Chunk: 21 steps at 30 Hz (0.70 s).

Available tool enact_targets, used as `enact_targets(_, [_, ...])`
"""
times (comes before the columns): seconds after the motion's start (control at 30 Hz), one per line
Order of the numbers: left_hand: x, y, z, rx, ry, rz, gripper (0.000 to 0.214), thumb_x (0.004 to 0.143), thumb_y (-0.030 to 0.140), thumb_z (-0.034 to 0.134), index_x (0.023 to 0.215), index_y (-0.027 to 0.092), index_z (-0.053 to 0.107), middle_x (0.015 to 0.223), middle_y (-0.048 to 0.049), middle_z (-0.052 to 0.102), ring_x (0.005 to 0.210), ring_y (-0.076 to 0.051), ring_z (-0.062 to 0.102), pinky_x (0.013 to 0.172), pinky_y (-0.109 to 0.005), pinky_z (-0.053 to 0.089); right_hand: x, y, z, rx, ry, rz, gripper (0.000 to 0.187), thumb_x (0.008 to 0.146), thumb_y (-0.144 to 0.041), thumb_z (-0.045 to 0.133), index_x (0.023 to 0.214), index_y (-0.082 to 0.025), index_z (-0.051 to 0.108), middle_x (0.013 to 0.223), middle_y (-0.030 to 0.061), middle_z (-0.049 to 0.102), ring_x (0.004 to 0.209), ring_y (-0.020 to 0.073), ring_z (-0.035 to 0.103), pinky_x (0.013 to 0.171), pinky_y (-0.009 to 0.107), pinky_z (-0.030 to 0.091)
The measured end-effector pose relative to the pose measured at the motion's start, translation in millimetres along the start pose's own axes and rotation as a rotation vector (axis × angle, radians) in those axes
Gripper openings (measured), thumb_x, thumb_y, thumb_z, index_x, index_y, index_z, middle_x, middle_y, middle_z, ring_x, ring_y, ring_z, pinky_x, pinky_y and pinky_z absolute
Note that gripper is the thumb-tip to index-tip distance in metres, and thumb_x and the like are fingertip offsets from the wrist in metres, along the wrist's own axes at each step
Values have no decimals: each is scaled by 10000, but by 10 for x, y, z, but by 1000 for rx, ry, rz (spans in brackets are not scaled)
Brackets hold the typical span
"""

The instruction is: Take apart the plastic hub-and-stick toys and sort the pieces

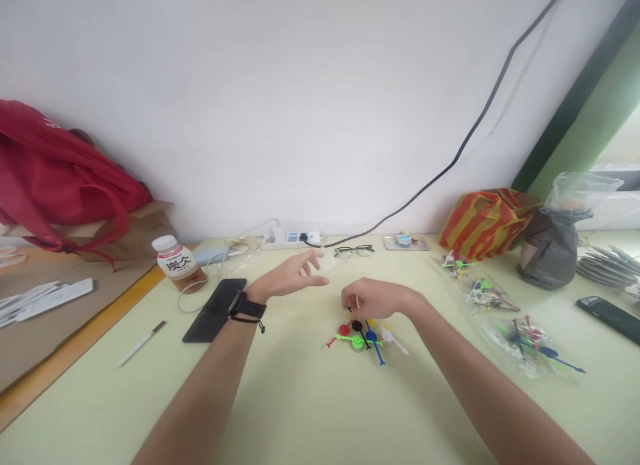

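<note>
My left hand point(293, 276), with a black watch on the wrist, is raised over the pale green table point(300, 398), and its fingers pinch a small clear plastic bag point(324, 266). My right hand point(373, 298) is curled just above a small heap of coloured plastic spoon-like picks point(363, 335) in red, black, blue, green and white. Its fingertips pinch a thin pale stick, held upright over the heap.
A black phone point(215, 310) and a white-capped bottle point(176, 263) lie left, a white pen point(141, 343) nearer me. Glasses point(353, 251) and a power strip point(291, 238) sit by the wall. Clear bags of picks point(525, 338), a striped bag point(483, 223) and another phone point(610, 316) are right.
</note>
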<state>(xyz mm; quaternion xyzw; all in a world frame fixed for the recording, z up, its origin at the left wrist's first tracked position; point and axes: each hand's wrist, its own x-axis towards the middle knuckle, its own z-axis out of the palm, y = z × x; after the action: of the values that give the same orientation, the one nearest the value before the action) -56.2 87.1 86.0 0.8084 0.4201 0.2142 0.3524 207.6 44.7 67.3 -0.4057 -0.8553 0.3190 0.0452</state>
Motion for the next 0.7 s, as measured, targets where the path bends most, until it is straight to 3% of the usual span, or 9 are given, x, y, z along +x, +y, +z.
enact_targets(0.17, [0, 32, -3, -63, -109, -46, 759, 818, 545, 752, 1484, 256, 531, 1192, -86, 675, 1020, -246, 651, 824, -314, 504, 24, -23, 71, -28, 11, 54, 195, 695, -84, 631, 816, -215, 711, 815, 35, 733, 662, 179, 617, 542, 262, 413])
enact_targets(0.43, [-16, 54, -14, -190, -302, -95, 683, 896, 531, 681, 1484, 249, 479, 1160, -90, 658, 1016, -243, 641, 873, -359, 507, -169, 27, -263, 52, 23, 74, 155, 740, -122, 600, 848, -191, 688, 896, 48, 745, 766, 175, 661, 632, 251, 470])
enact_targets(0.57, [-35, 73, -18, -221, -362, -102, 593, 933, 516, 629, 1448, 246, 511, 1130, -81, 650, 973, -220, 617, 887, -365, 500, -336, 78, -443, 218, 22, 131, 108, 797, -199, 616, 890, -193, 670, 765, 37, 726, 685, 164, 638, 579, 244, 452])
enact_targets(0.7, [-30, 50, -3, -275, -395, -94, 544, 958, 510, 595, 1432, 253, 526, 1147, -83, 642, 983, -217, 606, 894, -363, 493, -449, 200, -556, 523, 83, 104, 170, 838, -333, 683, 926, -188, 665, 806, 64, 769, 697, 173, 687, 685, 293, 540])
